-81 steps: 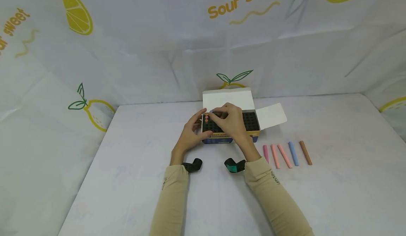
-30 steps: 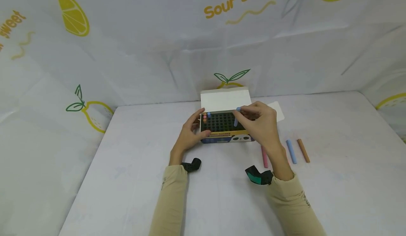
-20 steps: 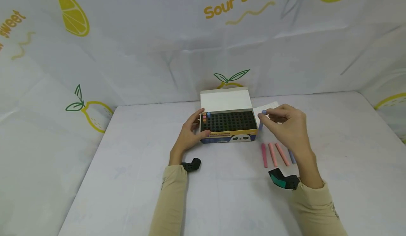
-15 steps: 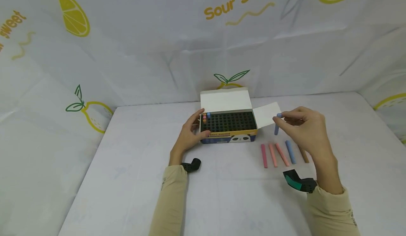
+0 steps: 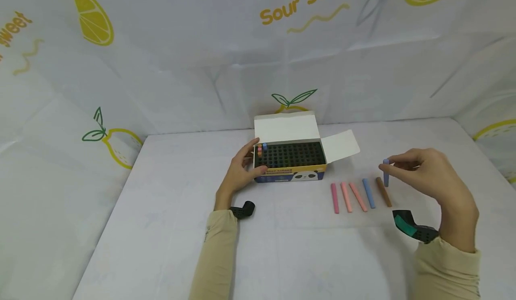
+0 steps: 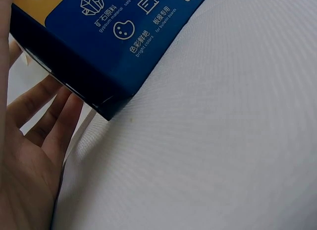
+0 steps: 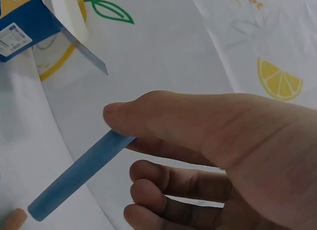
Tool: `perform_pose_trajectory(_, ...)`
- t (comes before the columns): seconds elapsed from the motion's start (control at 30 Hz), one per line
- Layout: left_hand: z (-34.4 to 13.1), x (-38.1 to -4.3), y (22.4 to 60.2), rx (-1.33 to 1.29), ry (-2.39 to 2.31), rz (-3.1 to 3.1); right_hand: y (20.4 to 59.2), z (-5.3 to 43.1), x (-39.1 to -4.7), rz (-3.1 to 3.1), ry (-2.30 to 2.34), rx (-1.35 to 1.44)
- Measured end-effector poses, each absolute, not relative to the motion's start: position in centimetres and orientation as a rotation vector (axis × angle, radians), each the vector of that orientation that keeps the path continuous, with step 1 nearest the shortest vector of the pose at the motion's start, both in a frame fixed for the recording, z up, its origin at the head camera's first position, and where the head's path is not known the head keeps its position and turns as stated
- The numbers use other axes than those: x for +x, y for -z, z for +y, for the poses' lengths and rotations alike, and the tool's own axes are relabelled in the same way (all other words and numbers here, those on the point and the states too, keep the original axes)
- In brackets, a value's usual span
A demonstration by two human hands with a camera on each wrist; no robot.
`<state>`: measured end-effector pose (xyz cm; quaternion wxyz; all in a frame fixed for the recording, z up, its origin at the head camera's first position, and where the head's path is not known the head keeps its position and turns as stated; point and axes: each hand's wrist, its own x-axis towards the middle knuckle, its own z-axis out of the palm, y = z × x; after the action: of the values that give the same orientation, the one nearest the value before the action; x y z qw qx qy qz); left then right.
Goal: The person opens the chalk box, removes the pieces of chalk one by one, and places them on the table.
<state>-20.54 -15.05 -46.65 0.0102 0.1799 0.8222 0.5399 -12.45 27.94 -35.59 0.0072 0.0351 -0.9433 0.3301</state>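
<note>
At the right of the table my right hand (image 5: 439, 177) pinches a blue chalk stick (image 5: 386, 174) near its top between thumb and fingers. In the right wrist view that chalk (image 7: 74, 175) slants down and left from the thumb. My left hand (image 5: 239, 174) grips the left end of the open chalk box (image 5: 290, 178), thumb at the front and fingers behind the side. A black holder (image 5: 296, 154) with rows of holes fills the box. Several chalk sticks (image 5: 260, 149), orange, pink and blue, stand in its back left corner. Below the box in the left wrist view lies the white cloth (image 6: 208, 141).
Right of the box lie a magenta chalk (image 5: 335, 198), two pink chalks (image 5: 346, 197), a blue chalk (image 5: 368, 193) and a brown chalk (image 5: 384, 191). The box's white lid (image 5: 287, 128) stands up at the back, and a side flap (image 5: 341, 146) sticks out right.
My right hand has moved from over the box rightward past the row of chalks, carrying the blue chalk out of the box. The left hand and the box have stayed in place.
</note>
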Motion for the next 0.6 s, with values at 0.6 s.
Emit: perform_pose_trajectory(0.6,-15.0,-20.6,46.8,0.564,-1.702,2.55,37.6,32.1,-12.6,-3.353,-0.945,-0.043)
